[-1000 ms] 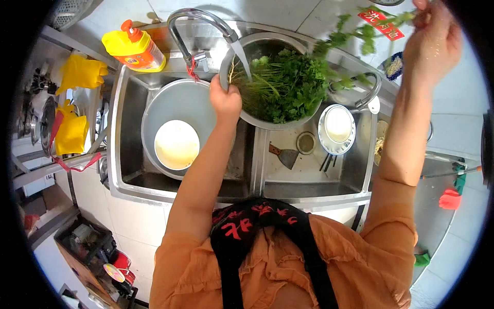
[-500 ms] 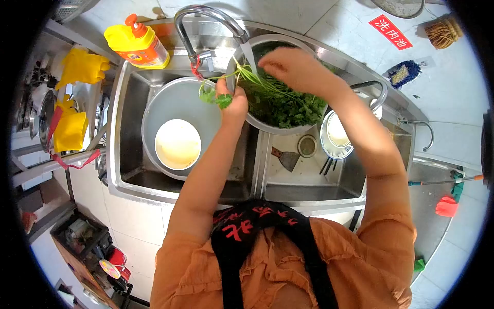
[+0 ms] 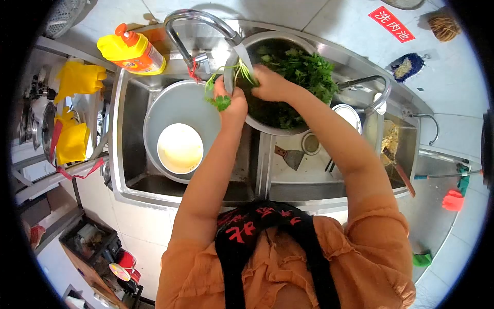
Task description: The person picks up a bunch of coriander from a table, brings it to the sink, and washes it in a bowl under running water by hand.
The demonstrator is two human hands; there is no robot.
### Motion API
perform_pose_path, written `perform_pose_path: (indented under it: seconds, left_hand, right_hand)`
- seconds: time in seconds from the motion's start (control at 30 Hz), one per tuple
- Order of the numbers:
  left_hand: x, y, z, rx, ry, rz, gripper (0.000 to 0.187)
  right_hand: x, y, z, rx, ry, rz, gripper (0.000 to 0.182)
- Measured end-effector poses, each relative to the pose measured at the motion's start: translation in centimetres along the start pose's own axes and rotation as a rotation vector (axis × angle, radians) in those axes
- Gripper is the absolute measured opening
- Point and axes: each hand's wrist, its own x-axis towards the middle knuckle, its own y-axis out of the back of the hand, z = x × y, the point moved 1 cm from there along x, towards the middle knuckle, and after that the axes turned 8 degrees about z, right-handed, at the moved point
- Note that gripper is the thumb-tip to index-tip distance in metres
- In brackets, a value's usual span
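Water runs from the curved faucet (image 3: 203,19) into a large metal bowl (image 3: 283,131) filled with leafy green herbs (image 3: 309,72). At the bowl's left rim, my left hand (image 3: 232,103) is closed on a few herb sprigs (image 3: 220,102), whose leaves hang over its left side. Beside the water stream, my right hand (image 3: 270,85) is closed round the stem ends of pale green herb stems (image 3: 243,71). Left of the bowl, a white bowl (image 3: 180,148) floats or sits in a wide basin of cloudy water (image 3: 164,110).
A yellow detergent bottle (image 3: 133,51) stands behind the left sink. In the right sink are a scraper (image 3: 289,157), a small round dish (image 3: 310,143) and white dishes (image 3: 348,116). A second faucet (image 3: 383,92) arches over it. Yellow gloves (image 3: 72,136) hang at the left.
My right hand has moved down and left to the stems near my left hand. The view has shifted slightly, and more of the herbs and the right sink show.
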Motion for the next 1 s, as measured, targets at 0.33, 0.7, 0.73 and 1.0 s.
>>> perform_pose_path:
  seconds: [0.33, 0.7, 0.73, 1.0]
  left_hand:
    - [0.4, -0.1, -1.1, 0.062, -0.095, 0.023, 0.039]
    - [0.6, -0.2, -1.6, 0.118, -0.119, 0.06, 0.038]
    - [0.7, -0.2, -1.9, 0.101, -0.129, 0.054, 0.038]
    - [0.3, 0.2, -0.2, 0.102, -0.012, 0.018, 0.037]
  right_hand:
    - [-3.1, 6.2, -2.9, 0.354, -0.275, 0.684, 0.028]
    - [-8.5, 20.9, -7.7, 1.209, 0.227, 1.027, 0.025]
    - [-9.2, 21.5, -7.4, 1.146, 0.208, 1.051, 0.025]
    - [-9.7, 22.3, -7.0, 0.454, 0.044, 0.6, 0.027]
